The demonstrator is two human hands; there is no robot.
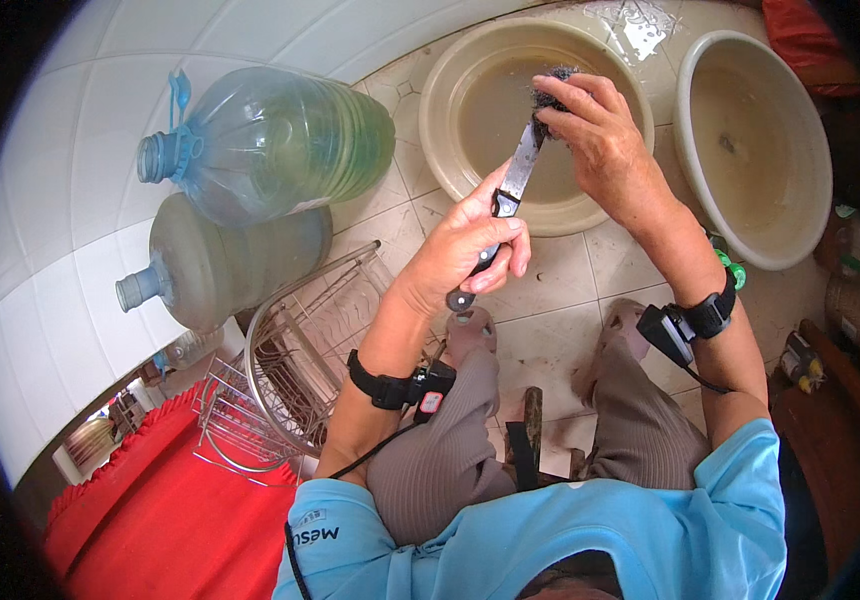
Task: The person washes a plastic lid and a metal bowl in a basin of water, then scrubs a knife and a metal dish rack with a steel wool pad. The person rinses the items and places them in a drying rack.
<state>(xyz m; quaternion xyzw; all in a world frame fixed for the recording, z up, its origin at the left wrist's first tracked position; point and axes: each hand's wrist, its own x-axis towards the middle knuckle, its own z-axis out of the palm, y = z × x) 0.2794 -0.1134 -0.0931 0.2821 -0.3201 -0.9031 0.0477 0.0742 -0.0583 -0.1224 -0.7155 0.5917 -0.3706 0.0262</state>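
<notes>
My left hand (470,245) is closed round the black handle of a knife (523,163), whose blade points up and away from me. Dark specks show on the blade. In my right hand (605,140) is a dark steel wool scrubber (547,97), pinched between the fingers and pressed against the blade's far end, so the tip is hidden. Both hands are over the near side of a beige basin (437,130) that holds cloudy water.
A second beige basin (688,130) with murky water stands on the right. Two large plastic bottles, one clear (280,140) and one greyish (240,255), lie at the left. Nearer me are a metal wire rack (270,350) and a red cloth (180,490). Tiles (540,275) cover the floor.
</notes>
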